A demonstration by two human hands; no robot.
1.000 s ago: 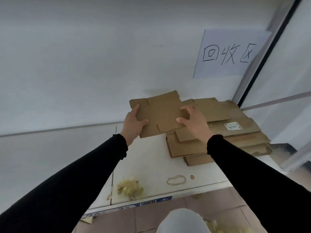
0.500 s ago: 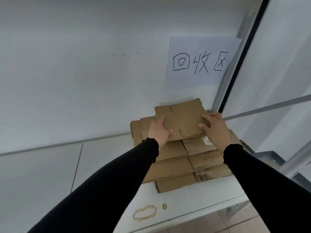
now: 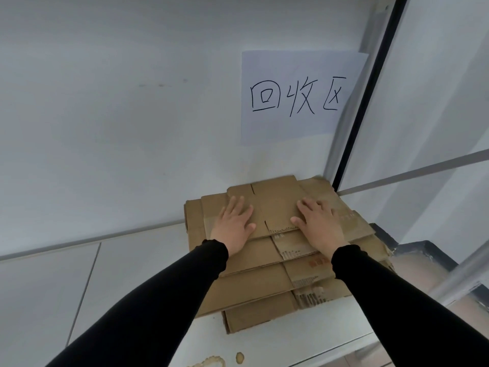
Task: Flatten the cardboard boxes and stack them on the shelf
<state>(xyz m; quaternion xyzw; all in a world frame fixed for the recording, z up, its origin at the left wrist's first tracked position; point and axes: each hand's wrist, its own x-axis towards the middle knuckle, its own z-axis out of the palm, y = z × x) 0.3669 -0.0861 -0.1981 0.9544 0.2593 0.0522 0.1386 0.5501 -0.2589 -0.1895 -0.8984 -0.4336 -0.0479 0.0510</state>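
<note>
On the white shelf (image 3: 264, 348), against the wall below a handwritten paper sign (image 3: 296, 96), lies a stack of flattened boxes (image 3: 254, 284). The top flattened box (image 3: 275, 205) rests on it, pressed by the left hand (image 3: 234, 223) and right hand (image 3: 317, 223), each grip flat with fingers straight, holding nothing.

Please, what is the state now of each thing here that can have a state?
Top cardboard piece: flattened, lying on the stack.
Stack of cardboard: flattened, on the shelf.
Left hand: open, pressing the top piece.
Right hand: open, pressing the top piece.
Paper sign: on the wall.
</note>
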